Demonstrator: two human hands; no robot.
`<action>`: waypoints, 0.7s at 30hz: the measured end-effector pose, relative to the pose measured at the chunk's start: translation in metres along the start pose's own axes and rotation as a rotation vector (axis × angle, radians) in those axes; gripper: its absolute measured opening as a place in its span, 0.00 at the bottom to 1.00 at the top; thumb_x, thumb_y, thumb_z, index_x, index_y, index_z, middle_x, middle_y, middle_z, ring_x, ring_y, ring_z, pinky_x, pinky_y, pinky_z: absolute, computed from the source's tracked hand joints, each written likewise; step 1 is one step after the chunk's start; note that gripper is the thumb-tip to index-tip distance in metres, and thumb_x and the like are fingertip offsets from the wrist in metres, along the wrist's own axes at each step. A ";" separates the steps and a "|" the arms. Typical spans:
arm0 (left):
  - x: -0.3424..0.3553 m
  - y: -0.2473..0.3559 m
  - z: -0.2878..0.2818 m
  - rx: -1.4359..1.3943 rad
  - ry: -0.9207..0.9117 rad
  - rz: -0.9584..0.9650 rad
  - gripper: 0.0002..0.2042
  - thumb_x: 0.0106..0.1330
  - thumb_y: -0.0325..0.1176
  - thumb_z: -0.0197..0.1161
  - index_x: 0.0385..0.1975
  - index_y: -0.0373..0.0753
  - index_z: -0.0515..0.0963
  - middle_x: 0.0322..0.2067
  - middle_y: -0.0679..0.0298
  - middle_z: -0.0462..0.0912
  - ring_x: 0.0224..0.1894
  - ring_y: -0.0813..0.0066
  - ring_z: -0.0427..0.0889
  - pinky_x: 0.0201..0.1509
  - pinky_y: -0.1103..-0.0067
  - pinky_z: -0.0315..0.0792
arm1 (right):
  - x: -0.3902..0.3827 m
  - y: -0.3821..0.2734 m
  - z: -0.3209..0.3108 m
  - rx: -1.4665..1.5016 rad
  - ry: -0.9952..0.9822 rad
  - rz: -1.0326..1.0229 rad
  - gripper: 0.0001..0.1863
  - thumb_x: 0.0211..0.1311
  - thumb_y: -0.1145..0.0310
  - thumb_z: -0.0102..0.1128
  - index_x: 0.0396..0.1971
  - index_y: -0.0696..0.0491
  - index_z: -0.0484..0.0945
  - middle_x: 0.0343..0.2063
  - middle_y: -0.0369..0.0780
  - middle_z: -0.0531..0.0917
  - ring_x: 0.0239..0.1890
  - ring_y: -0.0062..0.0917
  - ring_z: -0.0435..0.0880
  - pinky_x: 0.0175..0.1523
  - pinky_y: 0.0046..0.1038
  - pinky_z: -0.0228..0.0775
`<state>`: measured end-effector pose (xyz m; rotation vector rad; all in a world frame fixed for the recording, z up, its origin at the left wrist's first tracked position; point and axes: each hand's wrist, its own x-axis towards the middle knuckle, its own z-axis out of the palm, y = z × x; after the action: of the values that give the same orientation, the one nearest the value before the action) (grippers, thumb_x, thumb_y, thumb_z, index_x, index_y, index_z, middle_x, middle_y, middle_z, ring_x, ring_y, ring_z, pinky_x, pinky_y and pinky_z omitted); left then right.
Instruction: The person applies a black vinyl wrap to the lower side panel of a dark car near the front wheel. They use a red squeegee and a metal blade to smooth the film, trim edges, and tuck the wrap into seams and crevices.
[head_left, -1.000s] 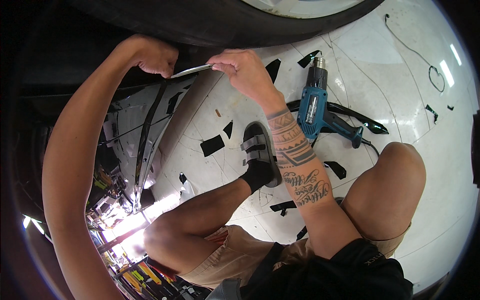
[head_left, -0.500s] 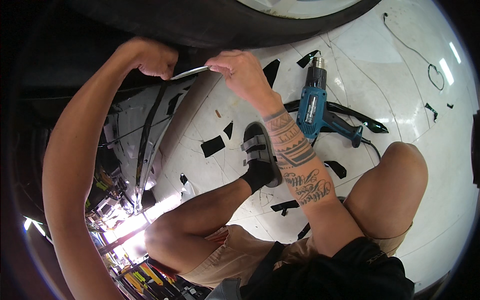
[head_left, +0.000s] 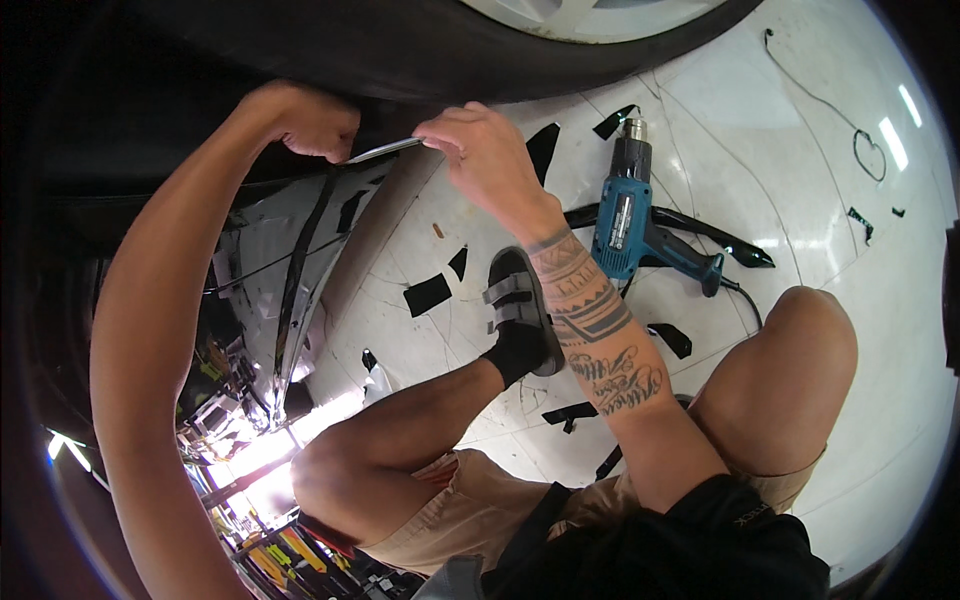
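Observation:
My left hand is closed at the dark lower edge of a glossy black car body panel, just beneath the tire; what its fingertips grip, if anything, is hidden. My right hand pinches one end of a thin silver strip, whose other end reaches my left fingertips. On the floor to the right of my right forearm lies a teal and black heat gun with a cord.
Black cut scraps are scattered over the pale tiled floor. A long black piece lies under the heat gun, and a looped cord at right. My sandaled foot stands below my hands. Colorful racked items appear lower left.
Both hands, with the silver strip between them, have shifted slightly down in the picture, toward me. Their closed grips look unchanged.

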<state>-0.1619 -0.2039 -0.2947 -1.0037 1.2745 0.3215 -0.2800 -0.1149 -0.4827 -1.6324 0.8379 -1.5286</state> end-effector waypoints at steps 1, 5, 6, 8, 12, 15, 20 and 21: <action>0.000 0.004 -0.003 -0.008 0.010 -0.008 0.09 0.50 0.33 0.57 0.14 0.35 0.76 0.09 0.61 0.66 0.13 0.69 0.64 0.22 0.68 0.60 | 0.000 0.001 -0.001 -0.004 0.002 0.005 0.09 0.51 0.76 0.61 0.32 0.49 0.85 0.29 0.34 0.84 0.33 0.32 0.78 0.39 0.34 0.70; -0.001 0.005 0.003 0.045 0.103 0.025 0.08 0.50 0.32 0.56 0.15 0.35 0.77 0.10 0.62 0.67 0.14 0.69 0.65 0.22 0.69 0.61 | 0.001 -0.007 -0.003 -0.045 0.039 -0.029 0.08 0.51 0.76 0.61 0.31 0.49 0.85 0.28 0.34 0.84 0.34 0.31 0.78 0.40 0.33 0.68; 0.000 0.007 0.005 0.030 0.062 0.023 0.08 0.50 0.32 0.56 0.17 0.35 0.78 0.11 0.61 0.69 0.15 0.68 0.66 0.23 0.68 0.62 | -0.003 -0.007 -0.002 -0.036 0.032 -0.021 0.08 0.52 0.76 0.61 0.31 0.50 0.85 0.28 0.34 0.84 0.33 0.31 0.77 0.39 0.32 0.69; -0.005 0.007 -0.005 0.016 0.008 0.001 0.09 0.50 0.32 0.57 0.19 0.34 0.79 0.12 0.59 0.71 0.17 0.67 0.68 0.25 0.68 0.64 | 0.002 -0.006 -0.005 -0.031 0.038 -0.027 0.08 0.53 0.77 0.62 0.33 0.52 0.85 0.27 0.35 0.83 0.30 0.31 0.76 0.37 0.31 0.70; -0.007 0.012 -0.009 -0.017 -0.001 -0.056 0.08 0.48 0.34 0.58 0.18 0.36 0.80 0.12 0.63 0.71 0.16 0.72 0.66 0.25 0.72 0.65 | 0.005 -0.008 -0.007 -0.046 0.037 -0.026 0.07 0.53 0.76 0.63 0.32 0.52 0.85 0.27 0.35 0.84 0.31 0.30 0.76 0.38 0.31 0.70; -0.007 0.017 -0.008 -0.053 0.024 -0.069 0.08 0.49 0.33 0.58 0.20 0.36 0.80 0.13 0.62 0.71 0.16 0.71 0.67 0.24 0.72 0.64 | 0.000 -0.007 -0.007 -0.104 0.048 -0.031 0.07 0.52 0.76 0.64 0.31 0.51 0.85 0.27 0.35 0.84 0.31 0.30 0.76 0.38 0.31 0.69; -0.005 0.015 -0.006 -0.032 -0.014 -0.085 0.07 0.49 0.32 0.58 0.18 0.37 0.80 0.12 0.64 0.72 0.16 0.74 0.68 0.23 0.73 0.65 | -0.004 -0.004 -0.006 -0.112 0.047 -0.016 0.08 0.51 0.78 0.63 0.31 0.52 0.85 0.27 0.35 0.84 0.31 0.31 0.76 0.37 0.31 0.69; -0.004 0.013 -0.007 -0.018 0.011 -0.075 0.06 0.49 0.32 0.58 0.18 0.37 0.80 0.12 0.64 0.72 0.16 0.74 0.68 0.24 0.73 0.65 | -0.003 -0.001 -0.005 -0.111 0.057 -0.033 0.08 0.51 0.78 0.63 0.31 0.52 0.85 0.27 0.35 0.84 0.31 0.31 0.76 0.37 0.31 0.69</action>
<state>-0.1768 -0.2009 -0.2965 -1.0672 1.2429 0.2703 -0.2854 -0.1117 -0.4830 -1.6963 0.9466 -1.5824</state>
